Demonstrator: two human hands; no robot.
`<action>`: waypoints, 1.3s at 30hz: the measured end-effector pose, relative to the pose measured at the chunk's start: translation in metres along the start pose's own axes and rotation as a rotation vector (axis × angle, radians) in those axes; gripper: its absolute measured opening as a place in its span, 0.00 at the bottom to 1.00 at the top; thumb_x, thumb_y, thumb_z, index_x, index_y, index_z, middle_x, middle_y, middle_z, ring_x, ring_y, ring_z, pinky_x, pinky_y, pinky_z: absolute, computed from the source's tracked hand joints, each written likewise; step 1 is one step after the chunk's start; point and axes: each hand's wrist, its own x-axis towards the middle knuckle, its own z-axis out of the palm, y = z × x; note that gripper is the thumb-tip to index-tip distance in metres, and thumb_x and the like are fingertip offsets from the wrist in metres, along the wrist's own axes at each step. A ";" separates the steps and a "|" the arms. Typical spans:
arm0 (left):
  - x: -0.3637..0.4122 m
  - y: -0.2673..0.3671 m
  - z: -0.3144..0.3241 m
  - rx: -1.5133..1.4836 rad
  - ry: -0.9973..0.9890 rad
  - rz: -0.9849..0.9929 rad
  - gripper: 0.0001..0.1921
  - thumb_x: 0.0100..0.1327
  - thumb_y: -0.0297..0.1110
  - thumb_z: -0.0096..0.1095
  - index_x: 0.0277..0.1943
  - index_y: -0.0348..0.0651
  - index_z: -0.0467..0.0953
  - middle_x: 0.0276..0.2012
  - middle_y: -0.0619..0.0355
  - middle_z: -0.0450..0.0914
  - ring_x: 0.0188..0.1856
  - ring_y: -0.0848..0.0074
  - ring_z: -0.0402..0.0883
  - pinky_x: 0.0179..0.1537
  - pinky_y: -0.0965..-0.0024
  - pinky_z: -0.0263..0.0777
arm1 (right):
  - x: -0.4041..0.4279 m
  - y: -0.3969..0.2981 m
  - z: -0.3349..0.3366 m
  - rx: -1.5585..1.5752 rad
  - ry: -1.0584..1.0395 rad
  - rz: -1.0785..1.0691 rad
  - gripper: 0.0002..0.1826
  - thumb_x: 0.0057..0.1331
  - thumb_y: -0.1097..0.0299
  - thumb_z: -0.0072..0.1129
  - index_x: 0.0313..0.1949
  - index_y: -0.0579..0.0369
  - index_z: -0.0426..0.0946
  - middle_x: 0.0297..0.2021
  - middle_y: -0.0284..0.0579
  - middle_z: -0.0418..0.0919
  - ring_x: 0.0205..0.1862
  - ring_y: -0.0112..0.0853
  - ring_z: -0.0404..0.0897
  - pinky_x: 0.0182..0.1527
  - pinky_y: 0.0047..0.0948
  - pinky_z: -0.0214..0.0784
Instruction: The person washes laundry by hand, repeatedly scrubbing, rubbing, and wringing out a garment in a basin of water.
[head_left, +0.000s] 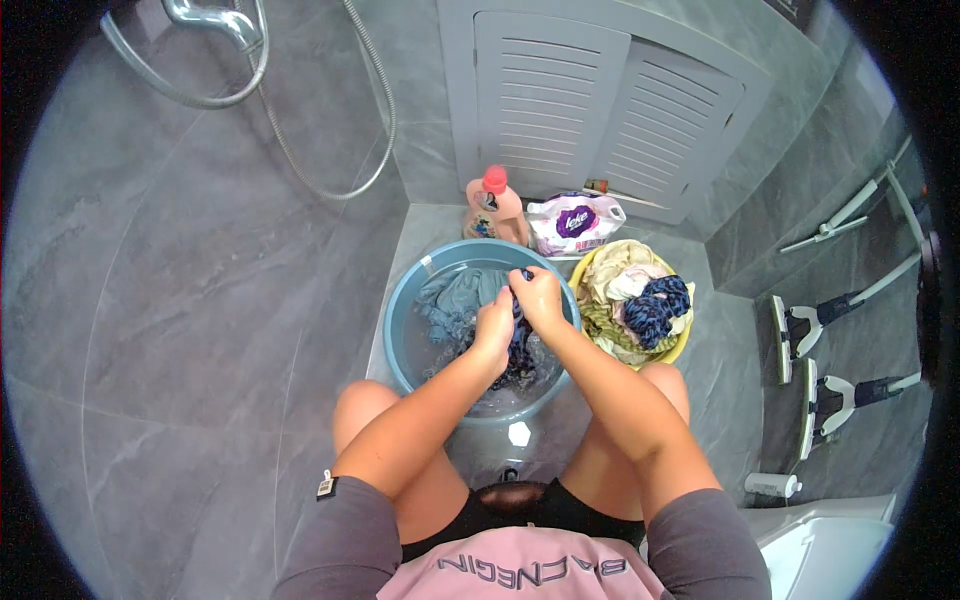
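Observation:
A round blue plastic basin (400, 315) with water in it stands on the tiled floor before me. Over its right half, my left hand (496, 324) and my right hand (538, 297) are both closed around a dark blue patterned cloth (520, 341). The cloth hangs down between my hands, and its lower end reaches the water. Grey-blue fabric (461, 296) lies bunched and wet in the basin's left side. Against the right of the basin, a yellow basin (683, 346) holds a heap of pale, greenish and dark blue patterned laundry (654, 311).
A pink bottle with a red cap (495, 206) and a white-and-purple detergent pouch (576, 223) stand behind the basins, before a grey louvred cabinet (551, 90). A shower hose (386, 105) loops at the upper left. Flat mops (806, 334) lean at the right, near a white bottle (771, 485).

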 end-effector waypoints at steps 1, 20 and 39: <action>0.005 -0.002 -0.003 0.016 -0.006 -0.051 0.22 0.67 0.46 0.44 0.52 0.36 0.73 0.49 0.55 0.76 0.52 0.73 0.71 0.55 0.67 0.60 | -0.003 -0.005 -0.001 -0.008 0.003 0.019 0.16 0.54 0.60 0.54 0.25 0.65 0.76 0.22 0.65 0.74 0.27 0.53 0.78 0.29 0.44 0.68; -0.007 0.009 -0.020 -0.324 0.029 0.002 0.21 0.66 0.48 0.43 0.42 0.36 0.74 0.40 0.52 0.76 0.42 0.68 0.74 0.46 0.65 0.66 | -0.048 -0.020 0.011 0.120 -0.028 -0.070 0.15 0.54 0.62 0.54 0.24 0.65 0.74 0.21 0.64 0.73 0.25 0.52 0.77 0.30 0.42 0.67; -0.013 0.034 -0.020 -0.140 0.087 0.110 0.26 0.64 0.52 0.47 0.36 0.32 0.76 0.32 0.51 0.78 0.34 0.69 0.76 0.36 0.65 0.69 | -0.056 -0.022 0.016 0.133 0.022 -0.117 0.14 0.56 0.62 0.53 0.25 0.64 0.74 0.20 0.63 0.73 0.24 0.51 0.76 0.29 0.41 0.67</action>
